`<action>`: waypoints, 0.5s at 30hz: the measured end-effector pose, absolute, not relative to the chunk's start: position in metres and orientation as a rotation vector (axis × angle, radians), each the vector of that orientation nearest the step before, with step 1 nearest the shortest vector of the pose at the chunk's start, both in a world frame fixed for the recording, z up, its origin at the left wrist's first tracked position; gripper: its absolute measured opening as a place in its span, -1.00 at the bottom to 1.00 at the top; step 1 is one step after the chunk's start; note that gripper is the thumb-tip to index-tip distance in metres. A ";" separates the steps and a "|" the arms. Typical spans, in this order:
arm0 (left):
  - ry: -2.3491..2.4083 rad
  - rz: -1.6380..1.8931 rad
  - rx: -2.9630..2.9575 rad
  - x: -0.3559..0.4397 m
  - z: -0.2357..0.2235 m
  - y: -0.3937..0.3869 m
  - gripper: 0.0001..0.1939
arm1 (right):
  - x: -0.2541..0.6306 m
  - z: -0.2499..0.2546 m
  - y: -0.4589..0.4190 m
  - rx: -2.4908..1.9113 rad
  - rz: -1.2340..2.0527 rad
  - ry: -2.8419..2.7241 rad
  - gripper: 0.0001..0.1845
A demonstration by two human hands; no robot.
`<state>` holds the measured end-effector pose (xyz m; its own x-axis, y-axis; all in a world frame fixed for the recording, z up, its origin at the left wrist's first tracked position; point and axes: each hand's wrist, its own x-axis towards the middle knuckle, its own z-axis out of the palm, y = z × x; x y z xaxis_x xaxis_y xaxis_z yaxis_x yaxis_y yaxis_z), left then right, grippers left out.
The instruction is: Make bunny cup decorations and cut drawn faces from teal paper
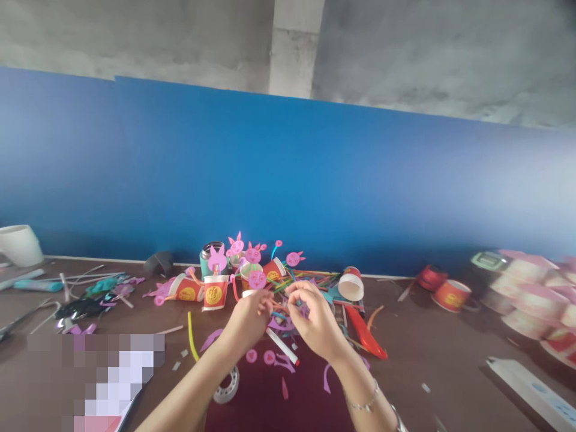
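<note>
My left hand (252, 315) and my right hand (314, 315) are raised a little apart over the clutter in the middle of the table. The fingers of both are curled into pinches; what they hold, if anything, is too small to make out. Below and between them lies a white marker pen (283, 347) with a red tip. Behind my hands stand red paper cups (216, 295), some tipped over, with pink paper animal faces (217, 259) attached. Pink cut-out circles (269, 357) and purple paper strips (327, 379) lie near my wrists.
A roll of tape (226, 385) lies beside my left forearm. Colored sticks, a red balloon-like piece (365, 333) and a tipped cup (351, 284) are scattered ahead. Stacked pink-white cups (535, 300) and a power strip (535, 390) sit right. A blue partition (288, 180) stands behind.
</note>
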<state>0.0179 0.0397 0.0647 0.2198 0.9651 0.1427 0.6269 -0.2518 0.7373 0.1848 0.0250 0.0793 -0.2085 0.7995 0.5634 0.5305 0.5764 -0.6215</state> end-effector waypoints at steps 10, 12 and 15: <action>1.475 -0.046 2.661 0.049 0.025 0.006 -0.69 | 0.195 0.074 0.034 -1.189 0.475 -1.855 -0.85; 1.518 -0.067 2.667 0.055 0.020 0.008 -0.69 | 0.195 0.074 0.034 -1.194 0.478 -1.857 -0.85; 1.549 -0.040 2.674 0.056 0.015 0.011 -0.67 | 0.195 0.074 0.033 -1.196 0.483 -1.862 -0.84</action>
